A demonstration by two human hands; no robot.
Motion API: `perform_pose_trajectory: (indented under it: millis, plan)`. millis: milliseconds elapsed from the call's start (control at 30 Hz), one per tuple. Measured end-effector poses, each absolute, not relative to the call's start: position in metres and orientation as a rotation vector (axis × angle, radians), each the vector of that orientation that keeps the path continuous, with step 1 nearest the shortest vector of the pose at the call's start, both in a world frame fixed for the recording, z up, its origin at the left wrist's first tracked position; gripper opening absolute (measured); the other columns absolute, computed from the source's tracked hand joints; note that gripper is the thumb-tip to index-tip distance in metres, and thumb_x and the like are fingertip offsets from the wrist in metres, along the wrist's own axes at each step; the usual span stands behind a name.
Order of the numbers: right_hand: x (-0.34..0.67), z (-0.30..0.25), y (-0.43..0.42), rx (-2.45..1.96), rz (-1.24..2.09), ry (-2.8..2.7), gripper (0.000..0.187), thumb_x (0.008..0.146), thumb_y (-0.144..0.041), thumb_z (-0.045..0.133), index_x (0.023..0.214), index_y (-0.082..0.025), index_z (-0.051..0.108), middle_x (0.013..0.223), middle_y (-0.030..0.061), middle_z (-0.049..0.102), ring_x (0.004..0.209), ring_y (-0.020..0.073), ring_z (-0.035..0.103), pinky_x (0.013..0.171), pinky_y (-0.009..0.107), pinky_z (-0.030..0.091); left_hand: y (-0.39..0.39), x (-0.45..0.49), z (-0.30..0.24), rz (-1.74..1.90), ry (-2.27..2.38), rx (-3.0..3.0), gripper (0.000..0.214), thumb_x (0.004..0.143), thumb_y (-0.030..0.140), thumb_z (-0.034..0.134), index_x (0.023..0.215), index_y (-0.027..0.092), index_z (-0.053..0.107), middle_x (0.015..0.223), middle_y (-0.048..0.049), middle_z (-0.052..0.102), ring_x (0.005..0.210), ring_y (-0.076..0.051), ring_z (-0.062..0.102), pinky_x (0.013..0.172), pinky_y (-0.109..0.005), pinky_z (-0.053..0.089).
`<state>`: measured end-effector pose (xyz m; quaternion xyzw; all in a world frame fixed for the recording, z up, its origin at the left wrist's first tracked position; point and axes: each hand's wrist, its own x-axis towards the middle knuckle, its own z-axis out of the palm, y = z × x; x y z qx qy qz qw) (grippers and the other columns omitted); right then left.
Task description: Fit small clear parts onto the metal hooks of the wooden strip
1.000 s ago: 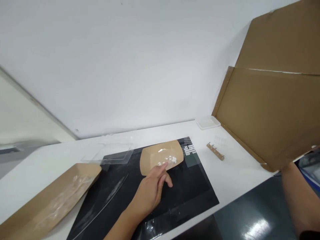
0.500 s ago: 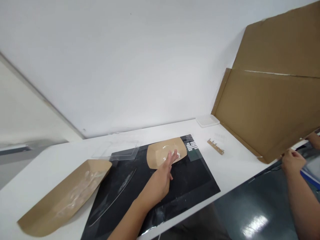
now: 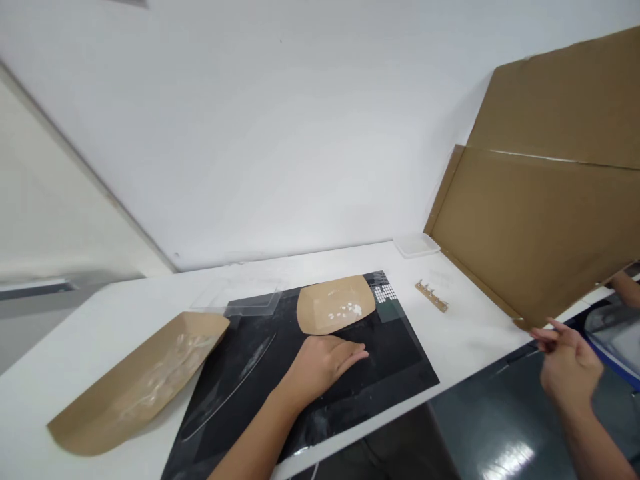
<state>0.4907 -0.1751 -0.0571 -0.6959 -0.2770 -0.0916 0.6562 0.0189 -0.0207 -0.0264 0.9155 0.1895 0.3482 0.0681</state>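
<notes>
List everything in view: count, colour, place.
Table: 1, white, centre
Wall: 1, white, behind
Mat: 1, black, on table
Small tray: 1, brown, on mat
Bits: several, white, small tray
Large tray: 1, brown, left
Film: uncounted, clear, large tray
Plastic: 1+, clear, mat's back left
Dots: many, white, mat's back right
Strip: 1, brown, right of mat
Container: 1, whitish, by wall
Cardboard: 1, brown, right
Unclear object: 1, partly blue, right
Another person's arm: 1, right edge
Left hand: 1, over mat
Right hand: 1, near cardboard

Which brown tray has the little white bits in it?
The smaller tray just beyond the left hand: white bits lie in it, while the larger tray holds crinkled clear plastic.
</notes>
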Motion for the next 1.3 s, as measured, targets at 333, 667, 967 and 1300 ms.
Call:
perform_pose_trajectory:
  millis: [333, 667, 967, 1300]
  plan:
    - [0.391, -0.041, -0.091, -1.520, 0.077, -1.304, 0.049, 0.106, -0.043, 0.050, 0.152, -0.026, 0.053, 0.153, 0.0154, 0.061, 0.135, 0.0313, 0.064, 0.101, 0.050, 0.057, -0.015, 0.017, -0.031, 1.044, 0.522, 2.807, 0.035, 0.107, 0.038, 0.060, 0.084, 0.018, 0.079, 0.075, -0.0028, 0.080, 0.066, -0.016, 0.076, 0.061, -0.025, 0.055]
    - [0.269, 0.020, -0.011, -1.028, 0.274, -2.046, 0.035, 0.112, -0.038, 0.046, 0.140, -0.032, 0.065, 0.151, 0.0053, 0.063, 0.150, 0.0269, 0.048, 0.124, 0.053, 0.041, -0.020, 0.021, -0.028, 1.122, 0.798, 2.804, 0.026, 0.110, 0.029, 0.055, 0.106, 0.019, 0.078, 0.088, -0.0044, 0.083, 0.074, -0.018, 0.079, 0.066, -0.024, 0.058]
    - [0.259, -0.003, 0.045, -1.149, -0.170, -2.113, 0.036, 0.104, -0.036, 0.058, 0.138, -0.026, 0.062, 0.142, 0.0095, 0.069, 0.155, 0.0358, 0.041, 0.120, 0.059, 0.033, -0.016, 0.010, -0.025, 1.236, 0.904, 2.748, 0.027, 0.108, 0.034, 0.059, 0.097, 0.021, 0.079, 0.083, -0.0010, 0.082, 0.072, -0.015, 0.078, 0.066, -0.022, 0.056]
    - [0.360, 0.006, -0.032, -1.670, -0.184, -1.464, 0.059, 0.100, -0.050, 0.063, 0.149, -0.022, 0.050, 0.125, 0.0121, 0.075, 0.120, 0.0330, 0.069, 0.105, 0.051, 0.051, -0.016, 0.011, -0.023, 1.436, 0.919, 2.621, 0.012, 0.104, 0.021, 0.065, 0.106, 0.018, 0.076, 0.098, -0.0035, 0.084, 0.083, -0.017, 0.081, 0.079, -0.026, 0.065]
